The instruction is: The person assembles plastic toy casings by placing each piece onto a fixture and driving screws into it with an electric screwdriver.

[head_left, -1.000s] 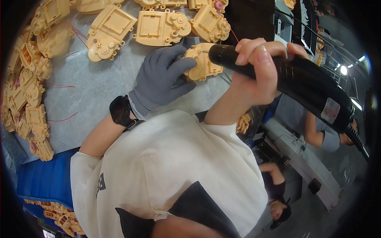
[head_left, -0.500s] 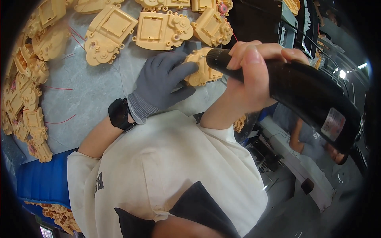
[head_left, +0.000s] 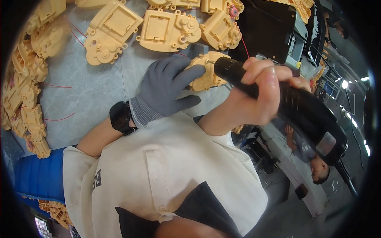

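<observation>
Yellow parts lie heaped along the bench's left edge, with thin red wires trailing from them. A blue bin stands below the bench's near left corner. The gray bench shows between the heap and the left hand, which wears a gray glove, with a black watch at the wrist. This hand is loosely spread: its index finger rests on the left side of a yellow housing, while the thumb stands apart. The housing lies toward the bench's right side, just in front of a small gray block. Beyond it, more yellow parts form a row toward the far edge. From the right, the bare right hand is wrapped around a black driver, tilted, its thin bit at the housing's upper face; whether they touch is hard to tell.

Good work here likely means pressing the housing firmly down, lining the bit up straight, and keeping the gloved fingertip away from it. The gray strip left of the glove offers the most room; the far row and a black box at right crowd the driver's side.
</observation>
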{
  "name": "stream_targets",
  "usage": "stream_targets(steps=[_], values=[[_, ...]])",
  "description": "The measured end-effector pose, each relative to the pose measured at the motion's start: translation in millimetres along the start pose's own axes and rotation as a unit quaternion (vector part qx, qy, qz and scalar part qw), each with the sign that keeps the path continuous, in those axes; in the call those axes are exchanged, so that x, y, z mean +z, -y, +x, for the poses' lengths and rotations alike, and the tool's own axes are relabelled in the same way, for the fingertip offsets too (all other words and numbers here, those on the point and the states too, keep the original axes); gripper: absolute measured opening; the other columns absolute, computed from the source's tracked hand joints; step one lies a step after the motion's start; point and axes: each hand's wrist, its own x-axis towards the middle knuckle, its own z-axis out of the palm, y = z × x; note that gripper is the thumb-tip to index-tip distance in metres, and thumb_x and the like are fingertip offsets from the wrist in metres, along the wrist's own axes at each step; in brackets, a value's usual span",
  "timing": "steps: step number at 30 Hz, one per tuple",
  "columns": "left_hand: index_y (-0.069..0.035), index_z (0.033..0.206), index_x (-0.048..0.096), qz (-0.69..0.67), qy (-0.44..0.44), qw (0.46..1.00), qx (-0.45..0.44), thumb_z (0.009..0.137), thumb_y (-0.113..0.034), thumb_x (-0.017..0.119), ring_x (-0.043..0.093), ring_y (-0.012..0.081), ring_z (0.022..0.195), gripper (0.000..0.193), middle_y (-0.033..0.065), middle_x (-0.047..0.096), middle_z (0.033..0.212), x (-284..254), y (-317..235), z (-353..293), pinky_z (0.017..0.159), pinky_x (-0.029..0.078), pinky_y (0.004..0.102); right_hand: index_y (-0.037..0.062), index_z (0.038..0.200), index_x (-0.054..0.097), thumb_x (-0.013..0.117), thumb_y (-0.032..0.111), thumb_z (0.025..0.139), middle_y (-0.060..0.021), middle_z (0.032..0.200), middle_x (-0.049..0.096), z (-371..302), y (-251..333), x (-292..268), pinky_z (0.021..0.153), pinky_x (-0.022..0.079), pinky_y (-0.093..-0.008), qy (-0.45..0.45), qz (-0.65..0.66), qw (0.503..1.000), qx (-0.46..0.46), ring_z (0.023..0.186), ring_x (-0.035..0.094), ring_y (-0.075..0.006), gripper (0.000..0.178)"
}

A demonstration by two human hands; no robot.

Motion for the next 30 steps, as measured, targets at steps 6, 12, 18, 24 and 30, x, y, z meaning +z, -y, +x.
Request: stream_targets(steps=[6,12,18,24,30], values=[[0.005,0.133,0.029,-0.043,-0.088,0.994,-0.047,0.069,-0.044,0.071,0.053,0.0343,0.094,0.092,0.0180,0.055,0.106,7.2,-9.4,5.4,0.080,0.042,0.0432,0.0049,0.123,0.035,0.050,0.006,0.076,-0.0082,0.067,0.049,13.8,7.9,-44.2,0.058,0.044,-0.0380,0.032,0.174,0.984,0.025,0.052,0.049,-0.0189,0.049],[-0.005,0.139,0.023,-0.261,-0.010,0.946,-0.194,0.071,-0.018,0.069,0.056,0.0161,0.080,0.083,0.0070,0.058,0.091,-3.3,-39.4,30.4,0.075,0.046,0.0297,0.0053,0.107,0.052,0.053,0.020,0.086,0.0001,0.069,0.045,-0.1,73.9,-101.2,0.065,0.036,-0.0323,0.033,0.239,0.966,-0.094,0.058,0.043,-0.0120,0.025],[-0.003,0.139,0.026,-0.223,-0.121,0.959,-0.125,0.075,-0.010,0.063,0.050,0.0091,0.079,0.075,0.0029,0.053,0.088,-45.2,-37.3,8.7,0.078,0.043,0.0256,0.0060,0.102,0.053,0.056,0.019,0.084,0.0018,0.067,0.044,2.8,57.5,-103.5,0.064,0.035,-0.0311,-0.039,0.279,0.957,-0.068,0.055,0.041,-0.0103,0.023],[-0.008,0.129,0.042,0.150,-0.115,0.965,-0.183,0.078,-0.018,0.059,0.055,0.0244,0.083,0.055,0.0101,0.053,0.094,-21.3,-11.3,-7.6,0.075,0.048,0.0335,0.0057,0.106,0.051,0.049,0.016,0.087,0.0009,0.067,0.042,-11.0,39.7,-98.9,0.063,0.036,-0.0301,-0.017,0.272,0.962,-0.016,0.055,0.041,-0.0103,0.022],[-0.009,0.130,0.040,-0.073,-0.015,0.932,-0.354,0.077,-0.020,0.060,0.055,0.0282,0.100,0.057,0.0147,0.054,0.107,-43.5,-26.8,-9.7,0.085,0.046,0.0333,0.0042,0.109,0.049,0.048,0.015,0.087,0.0001,0.066,0.040,-20.0,33.2,-105.8,0.061,0.033,-0.0291,-0.016,0.259,0.965,-0.025,0.055,0.040,-0.0103,0.024]])
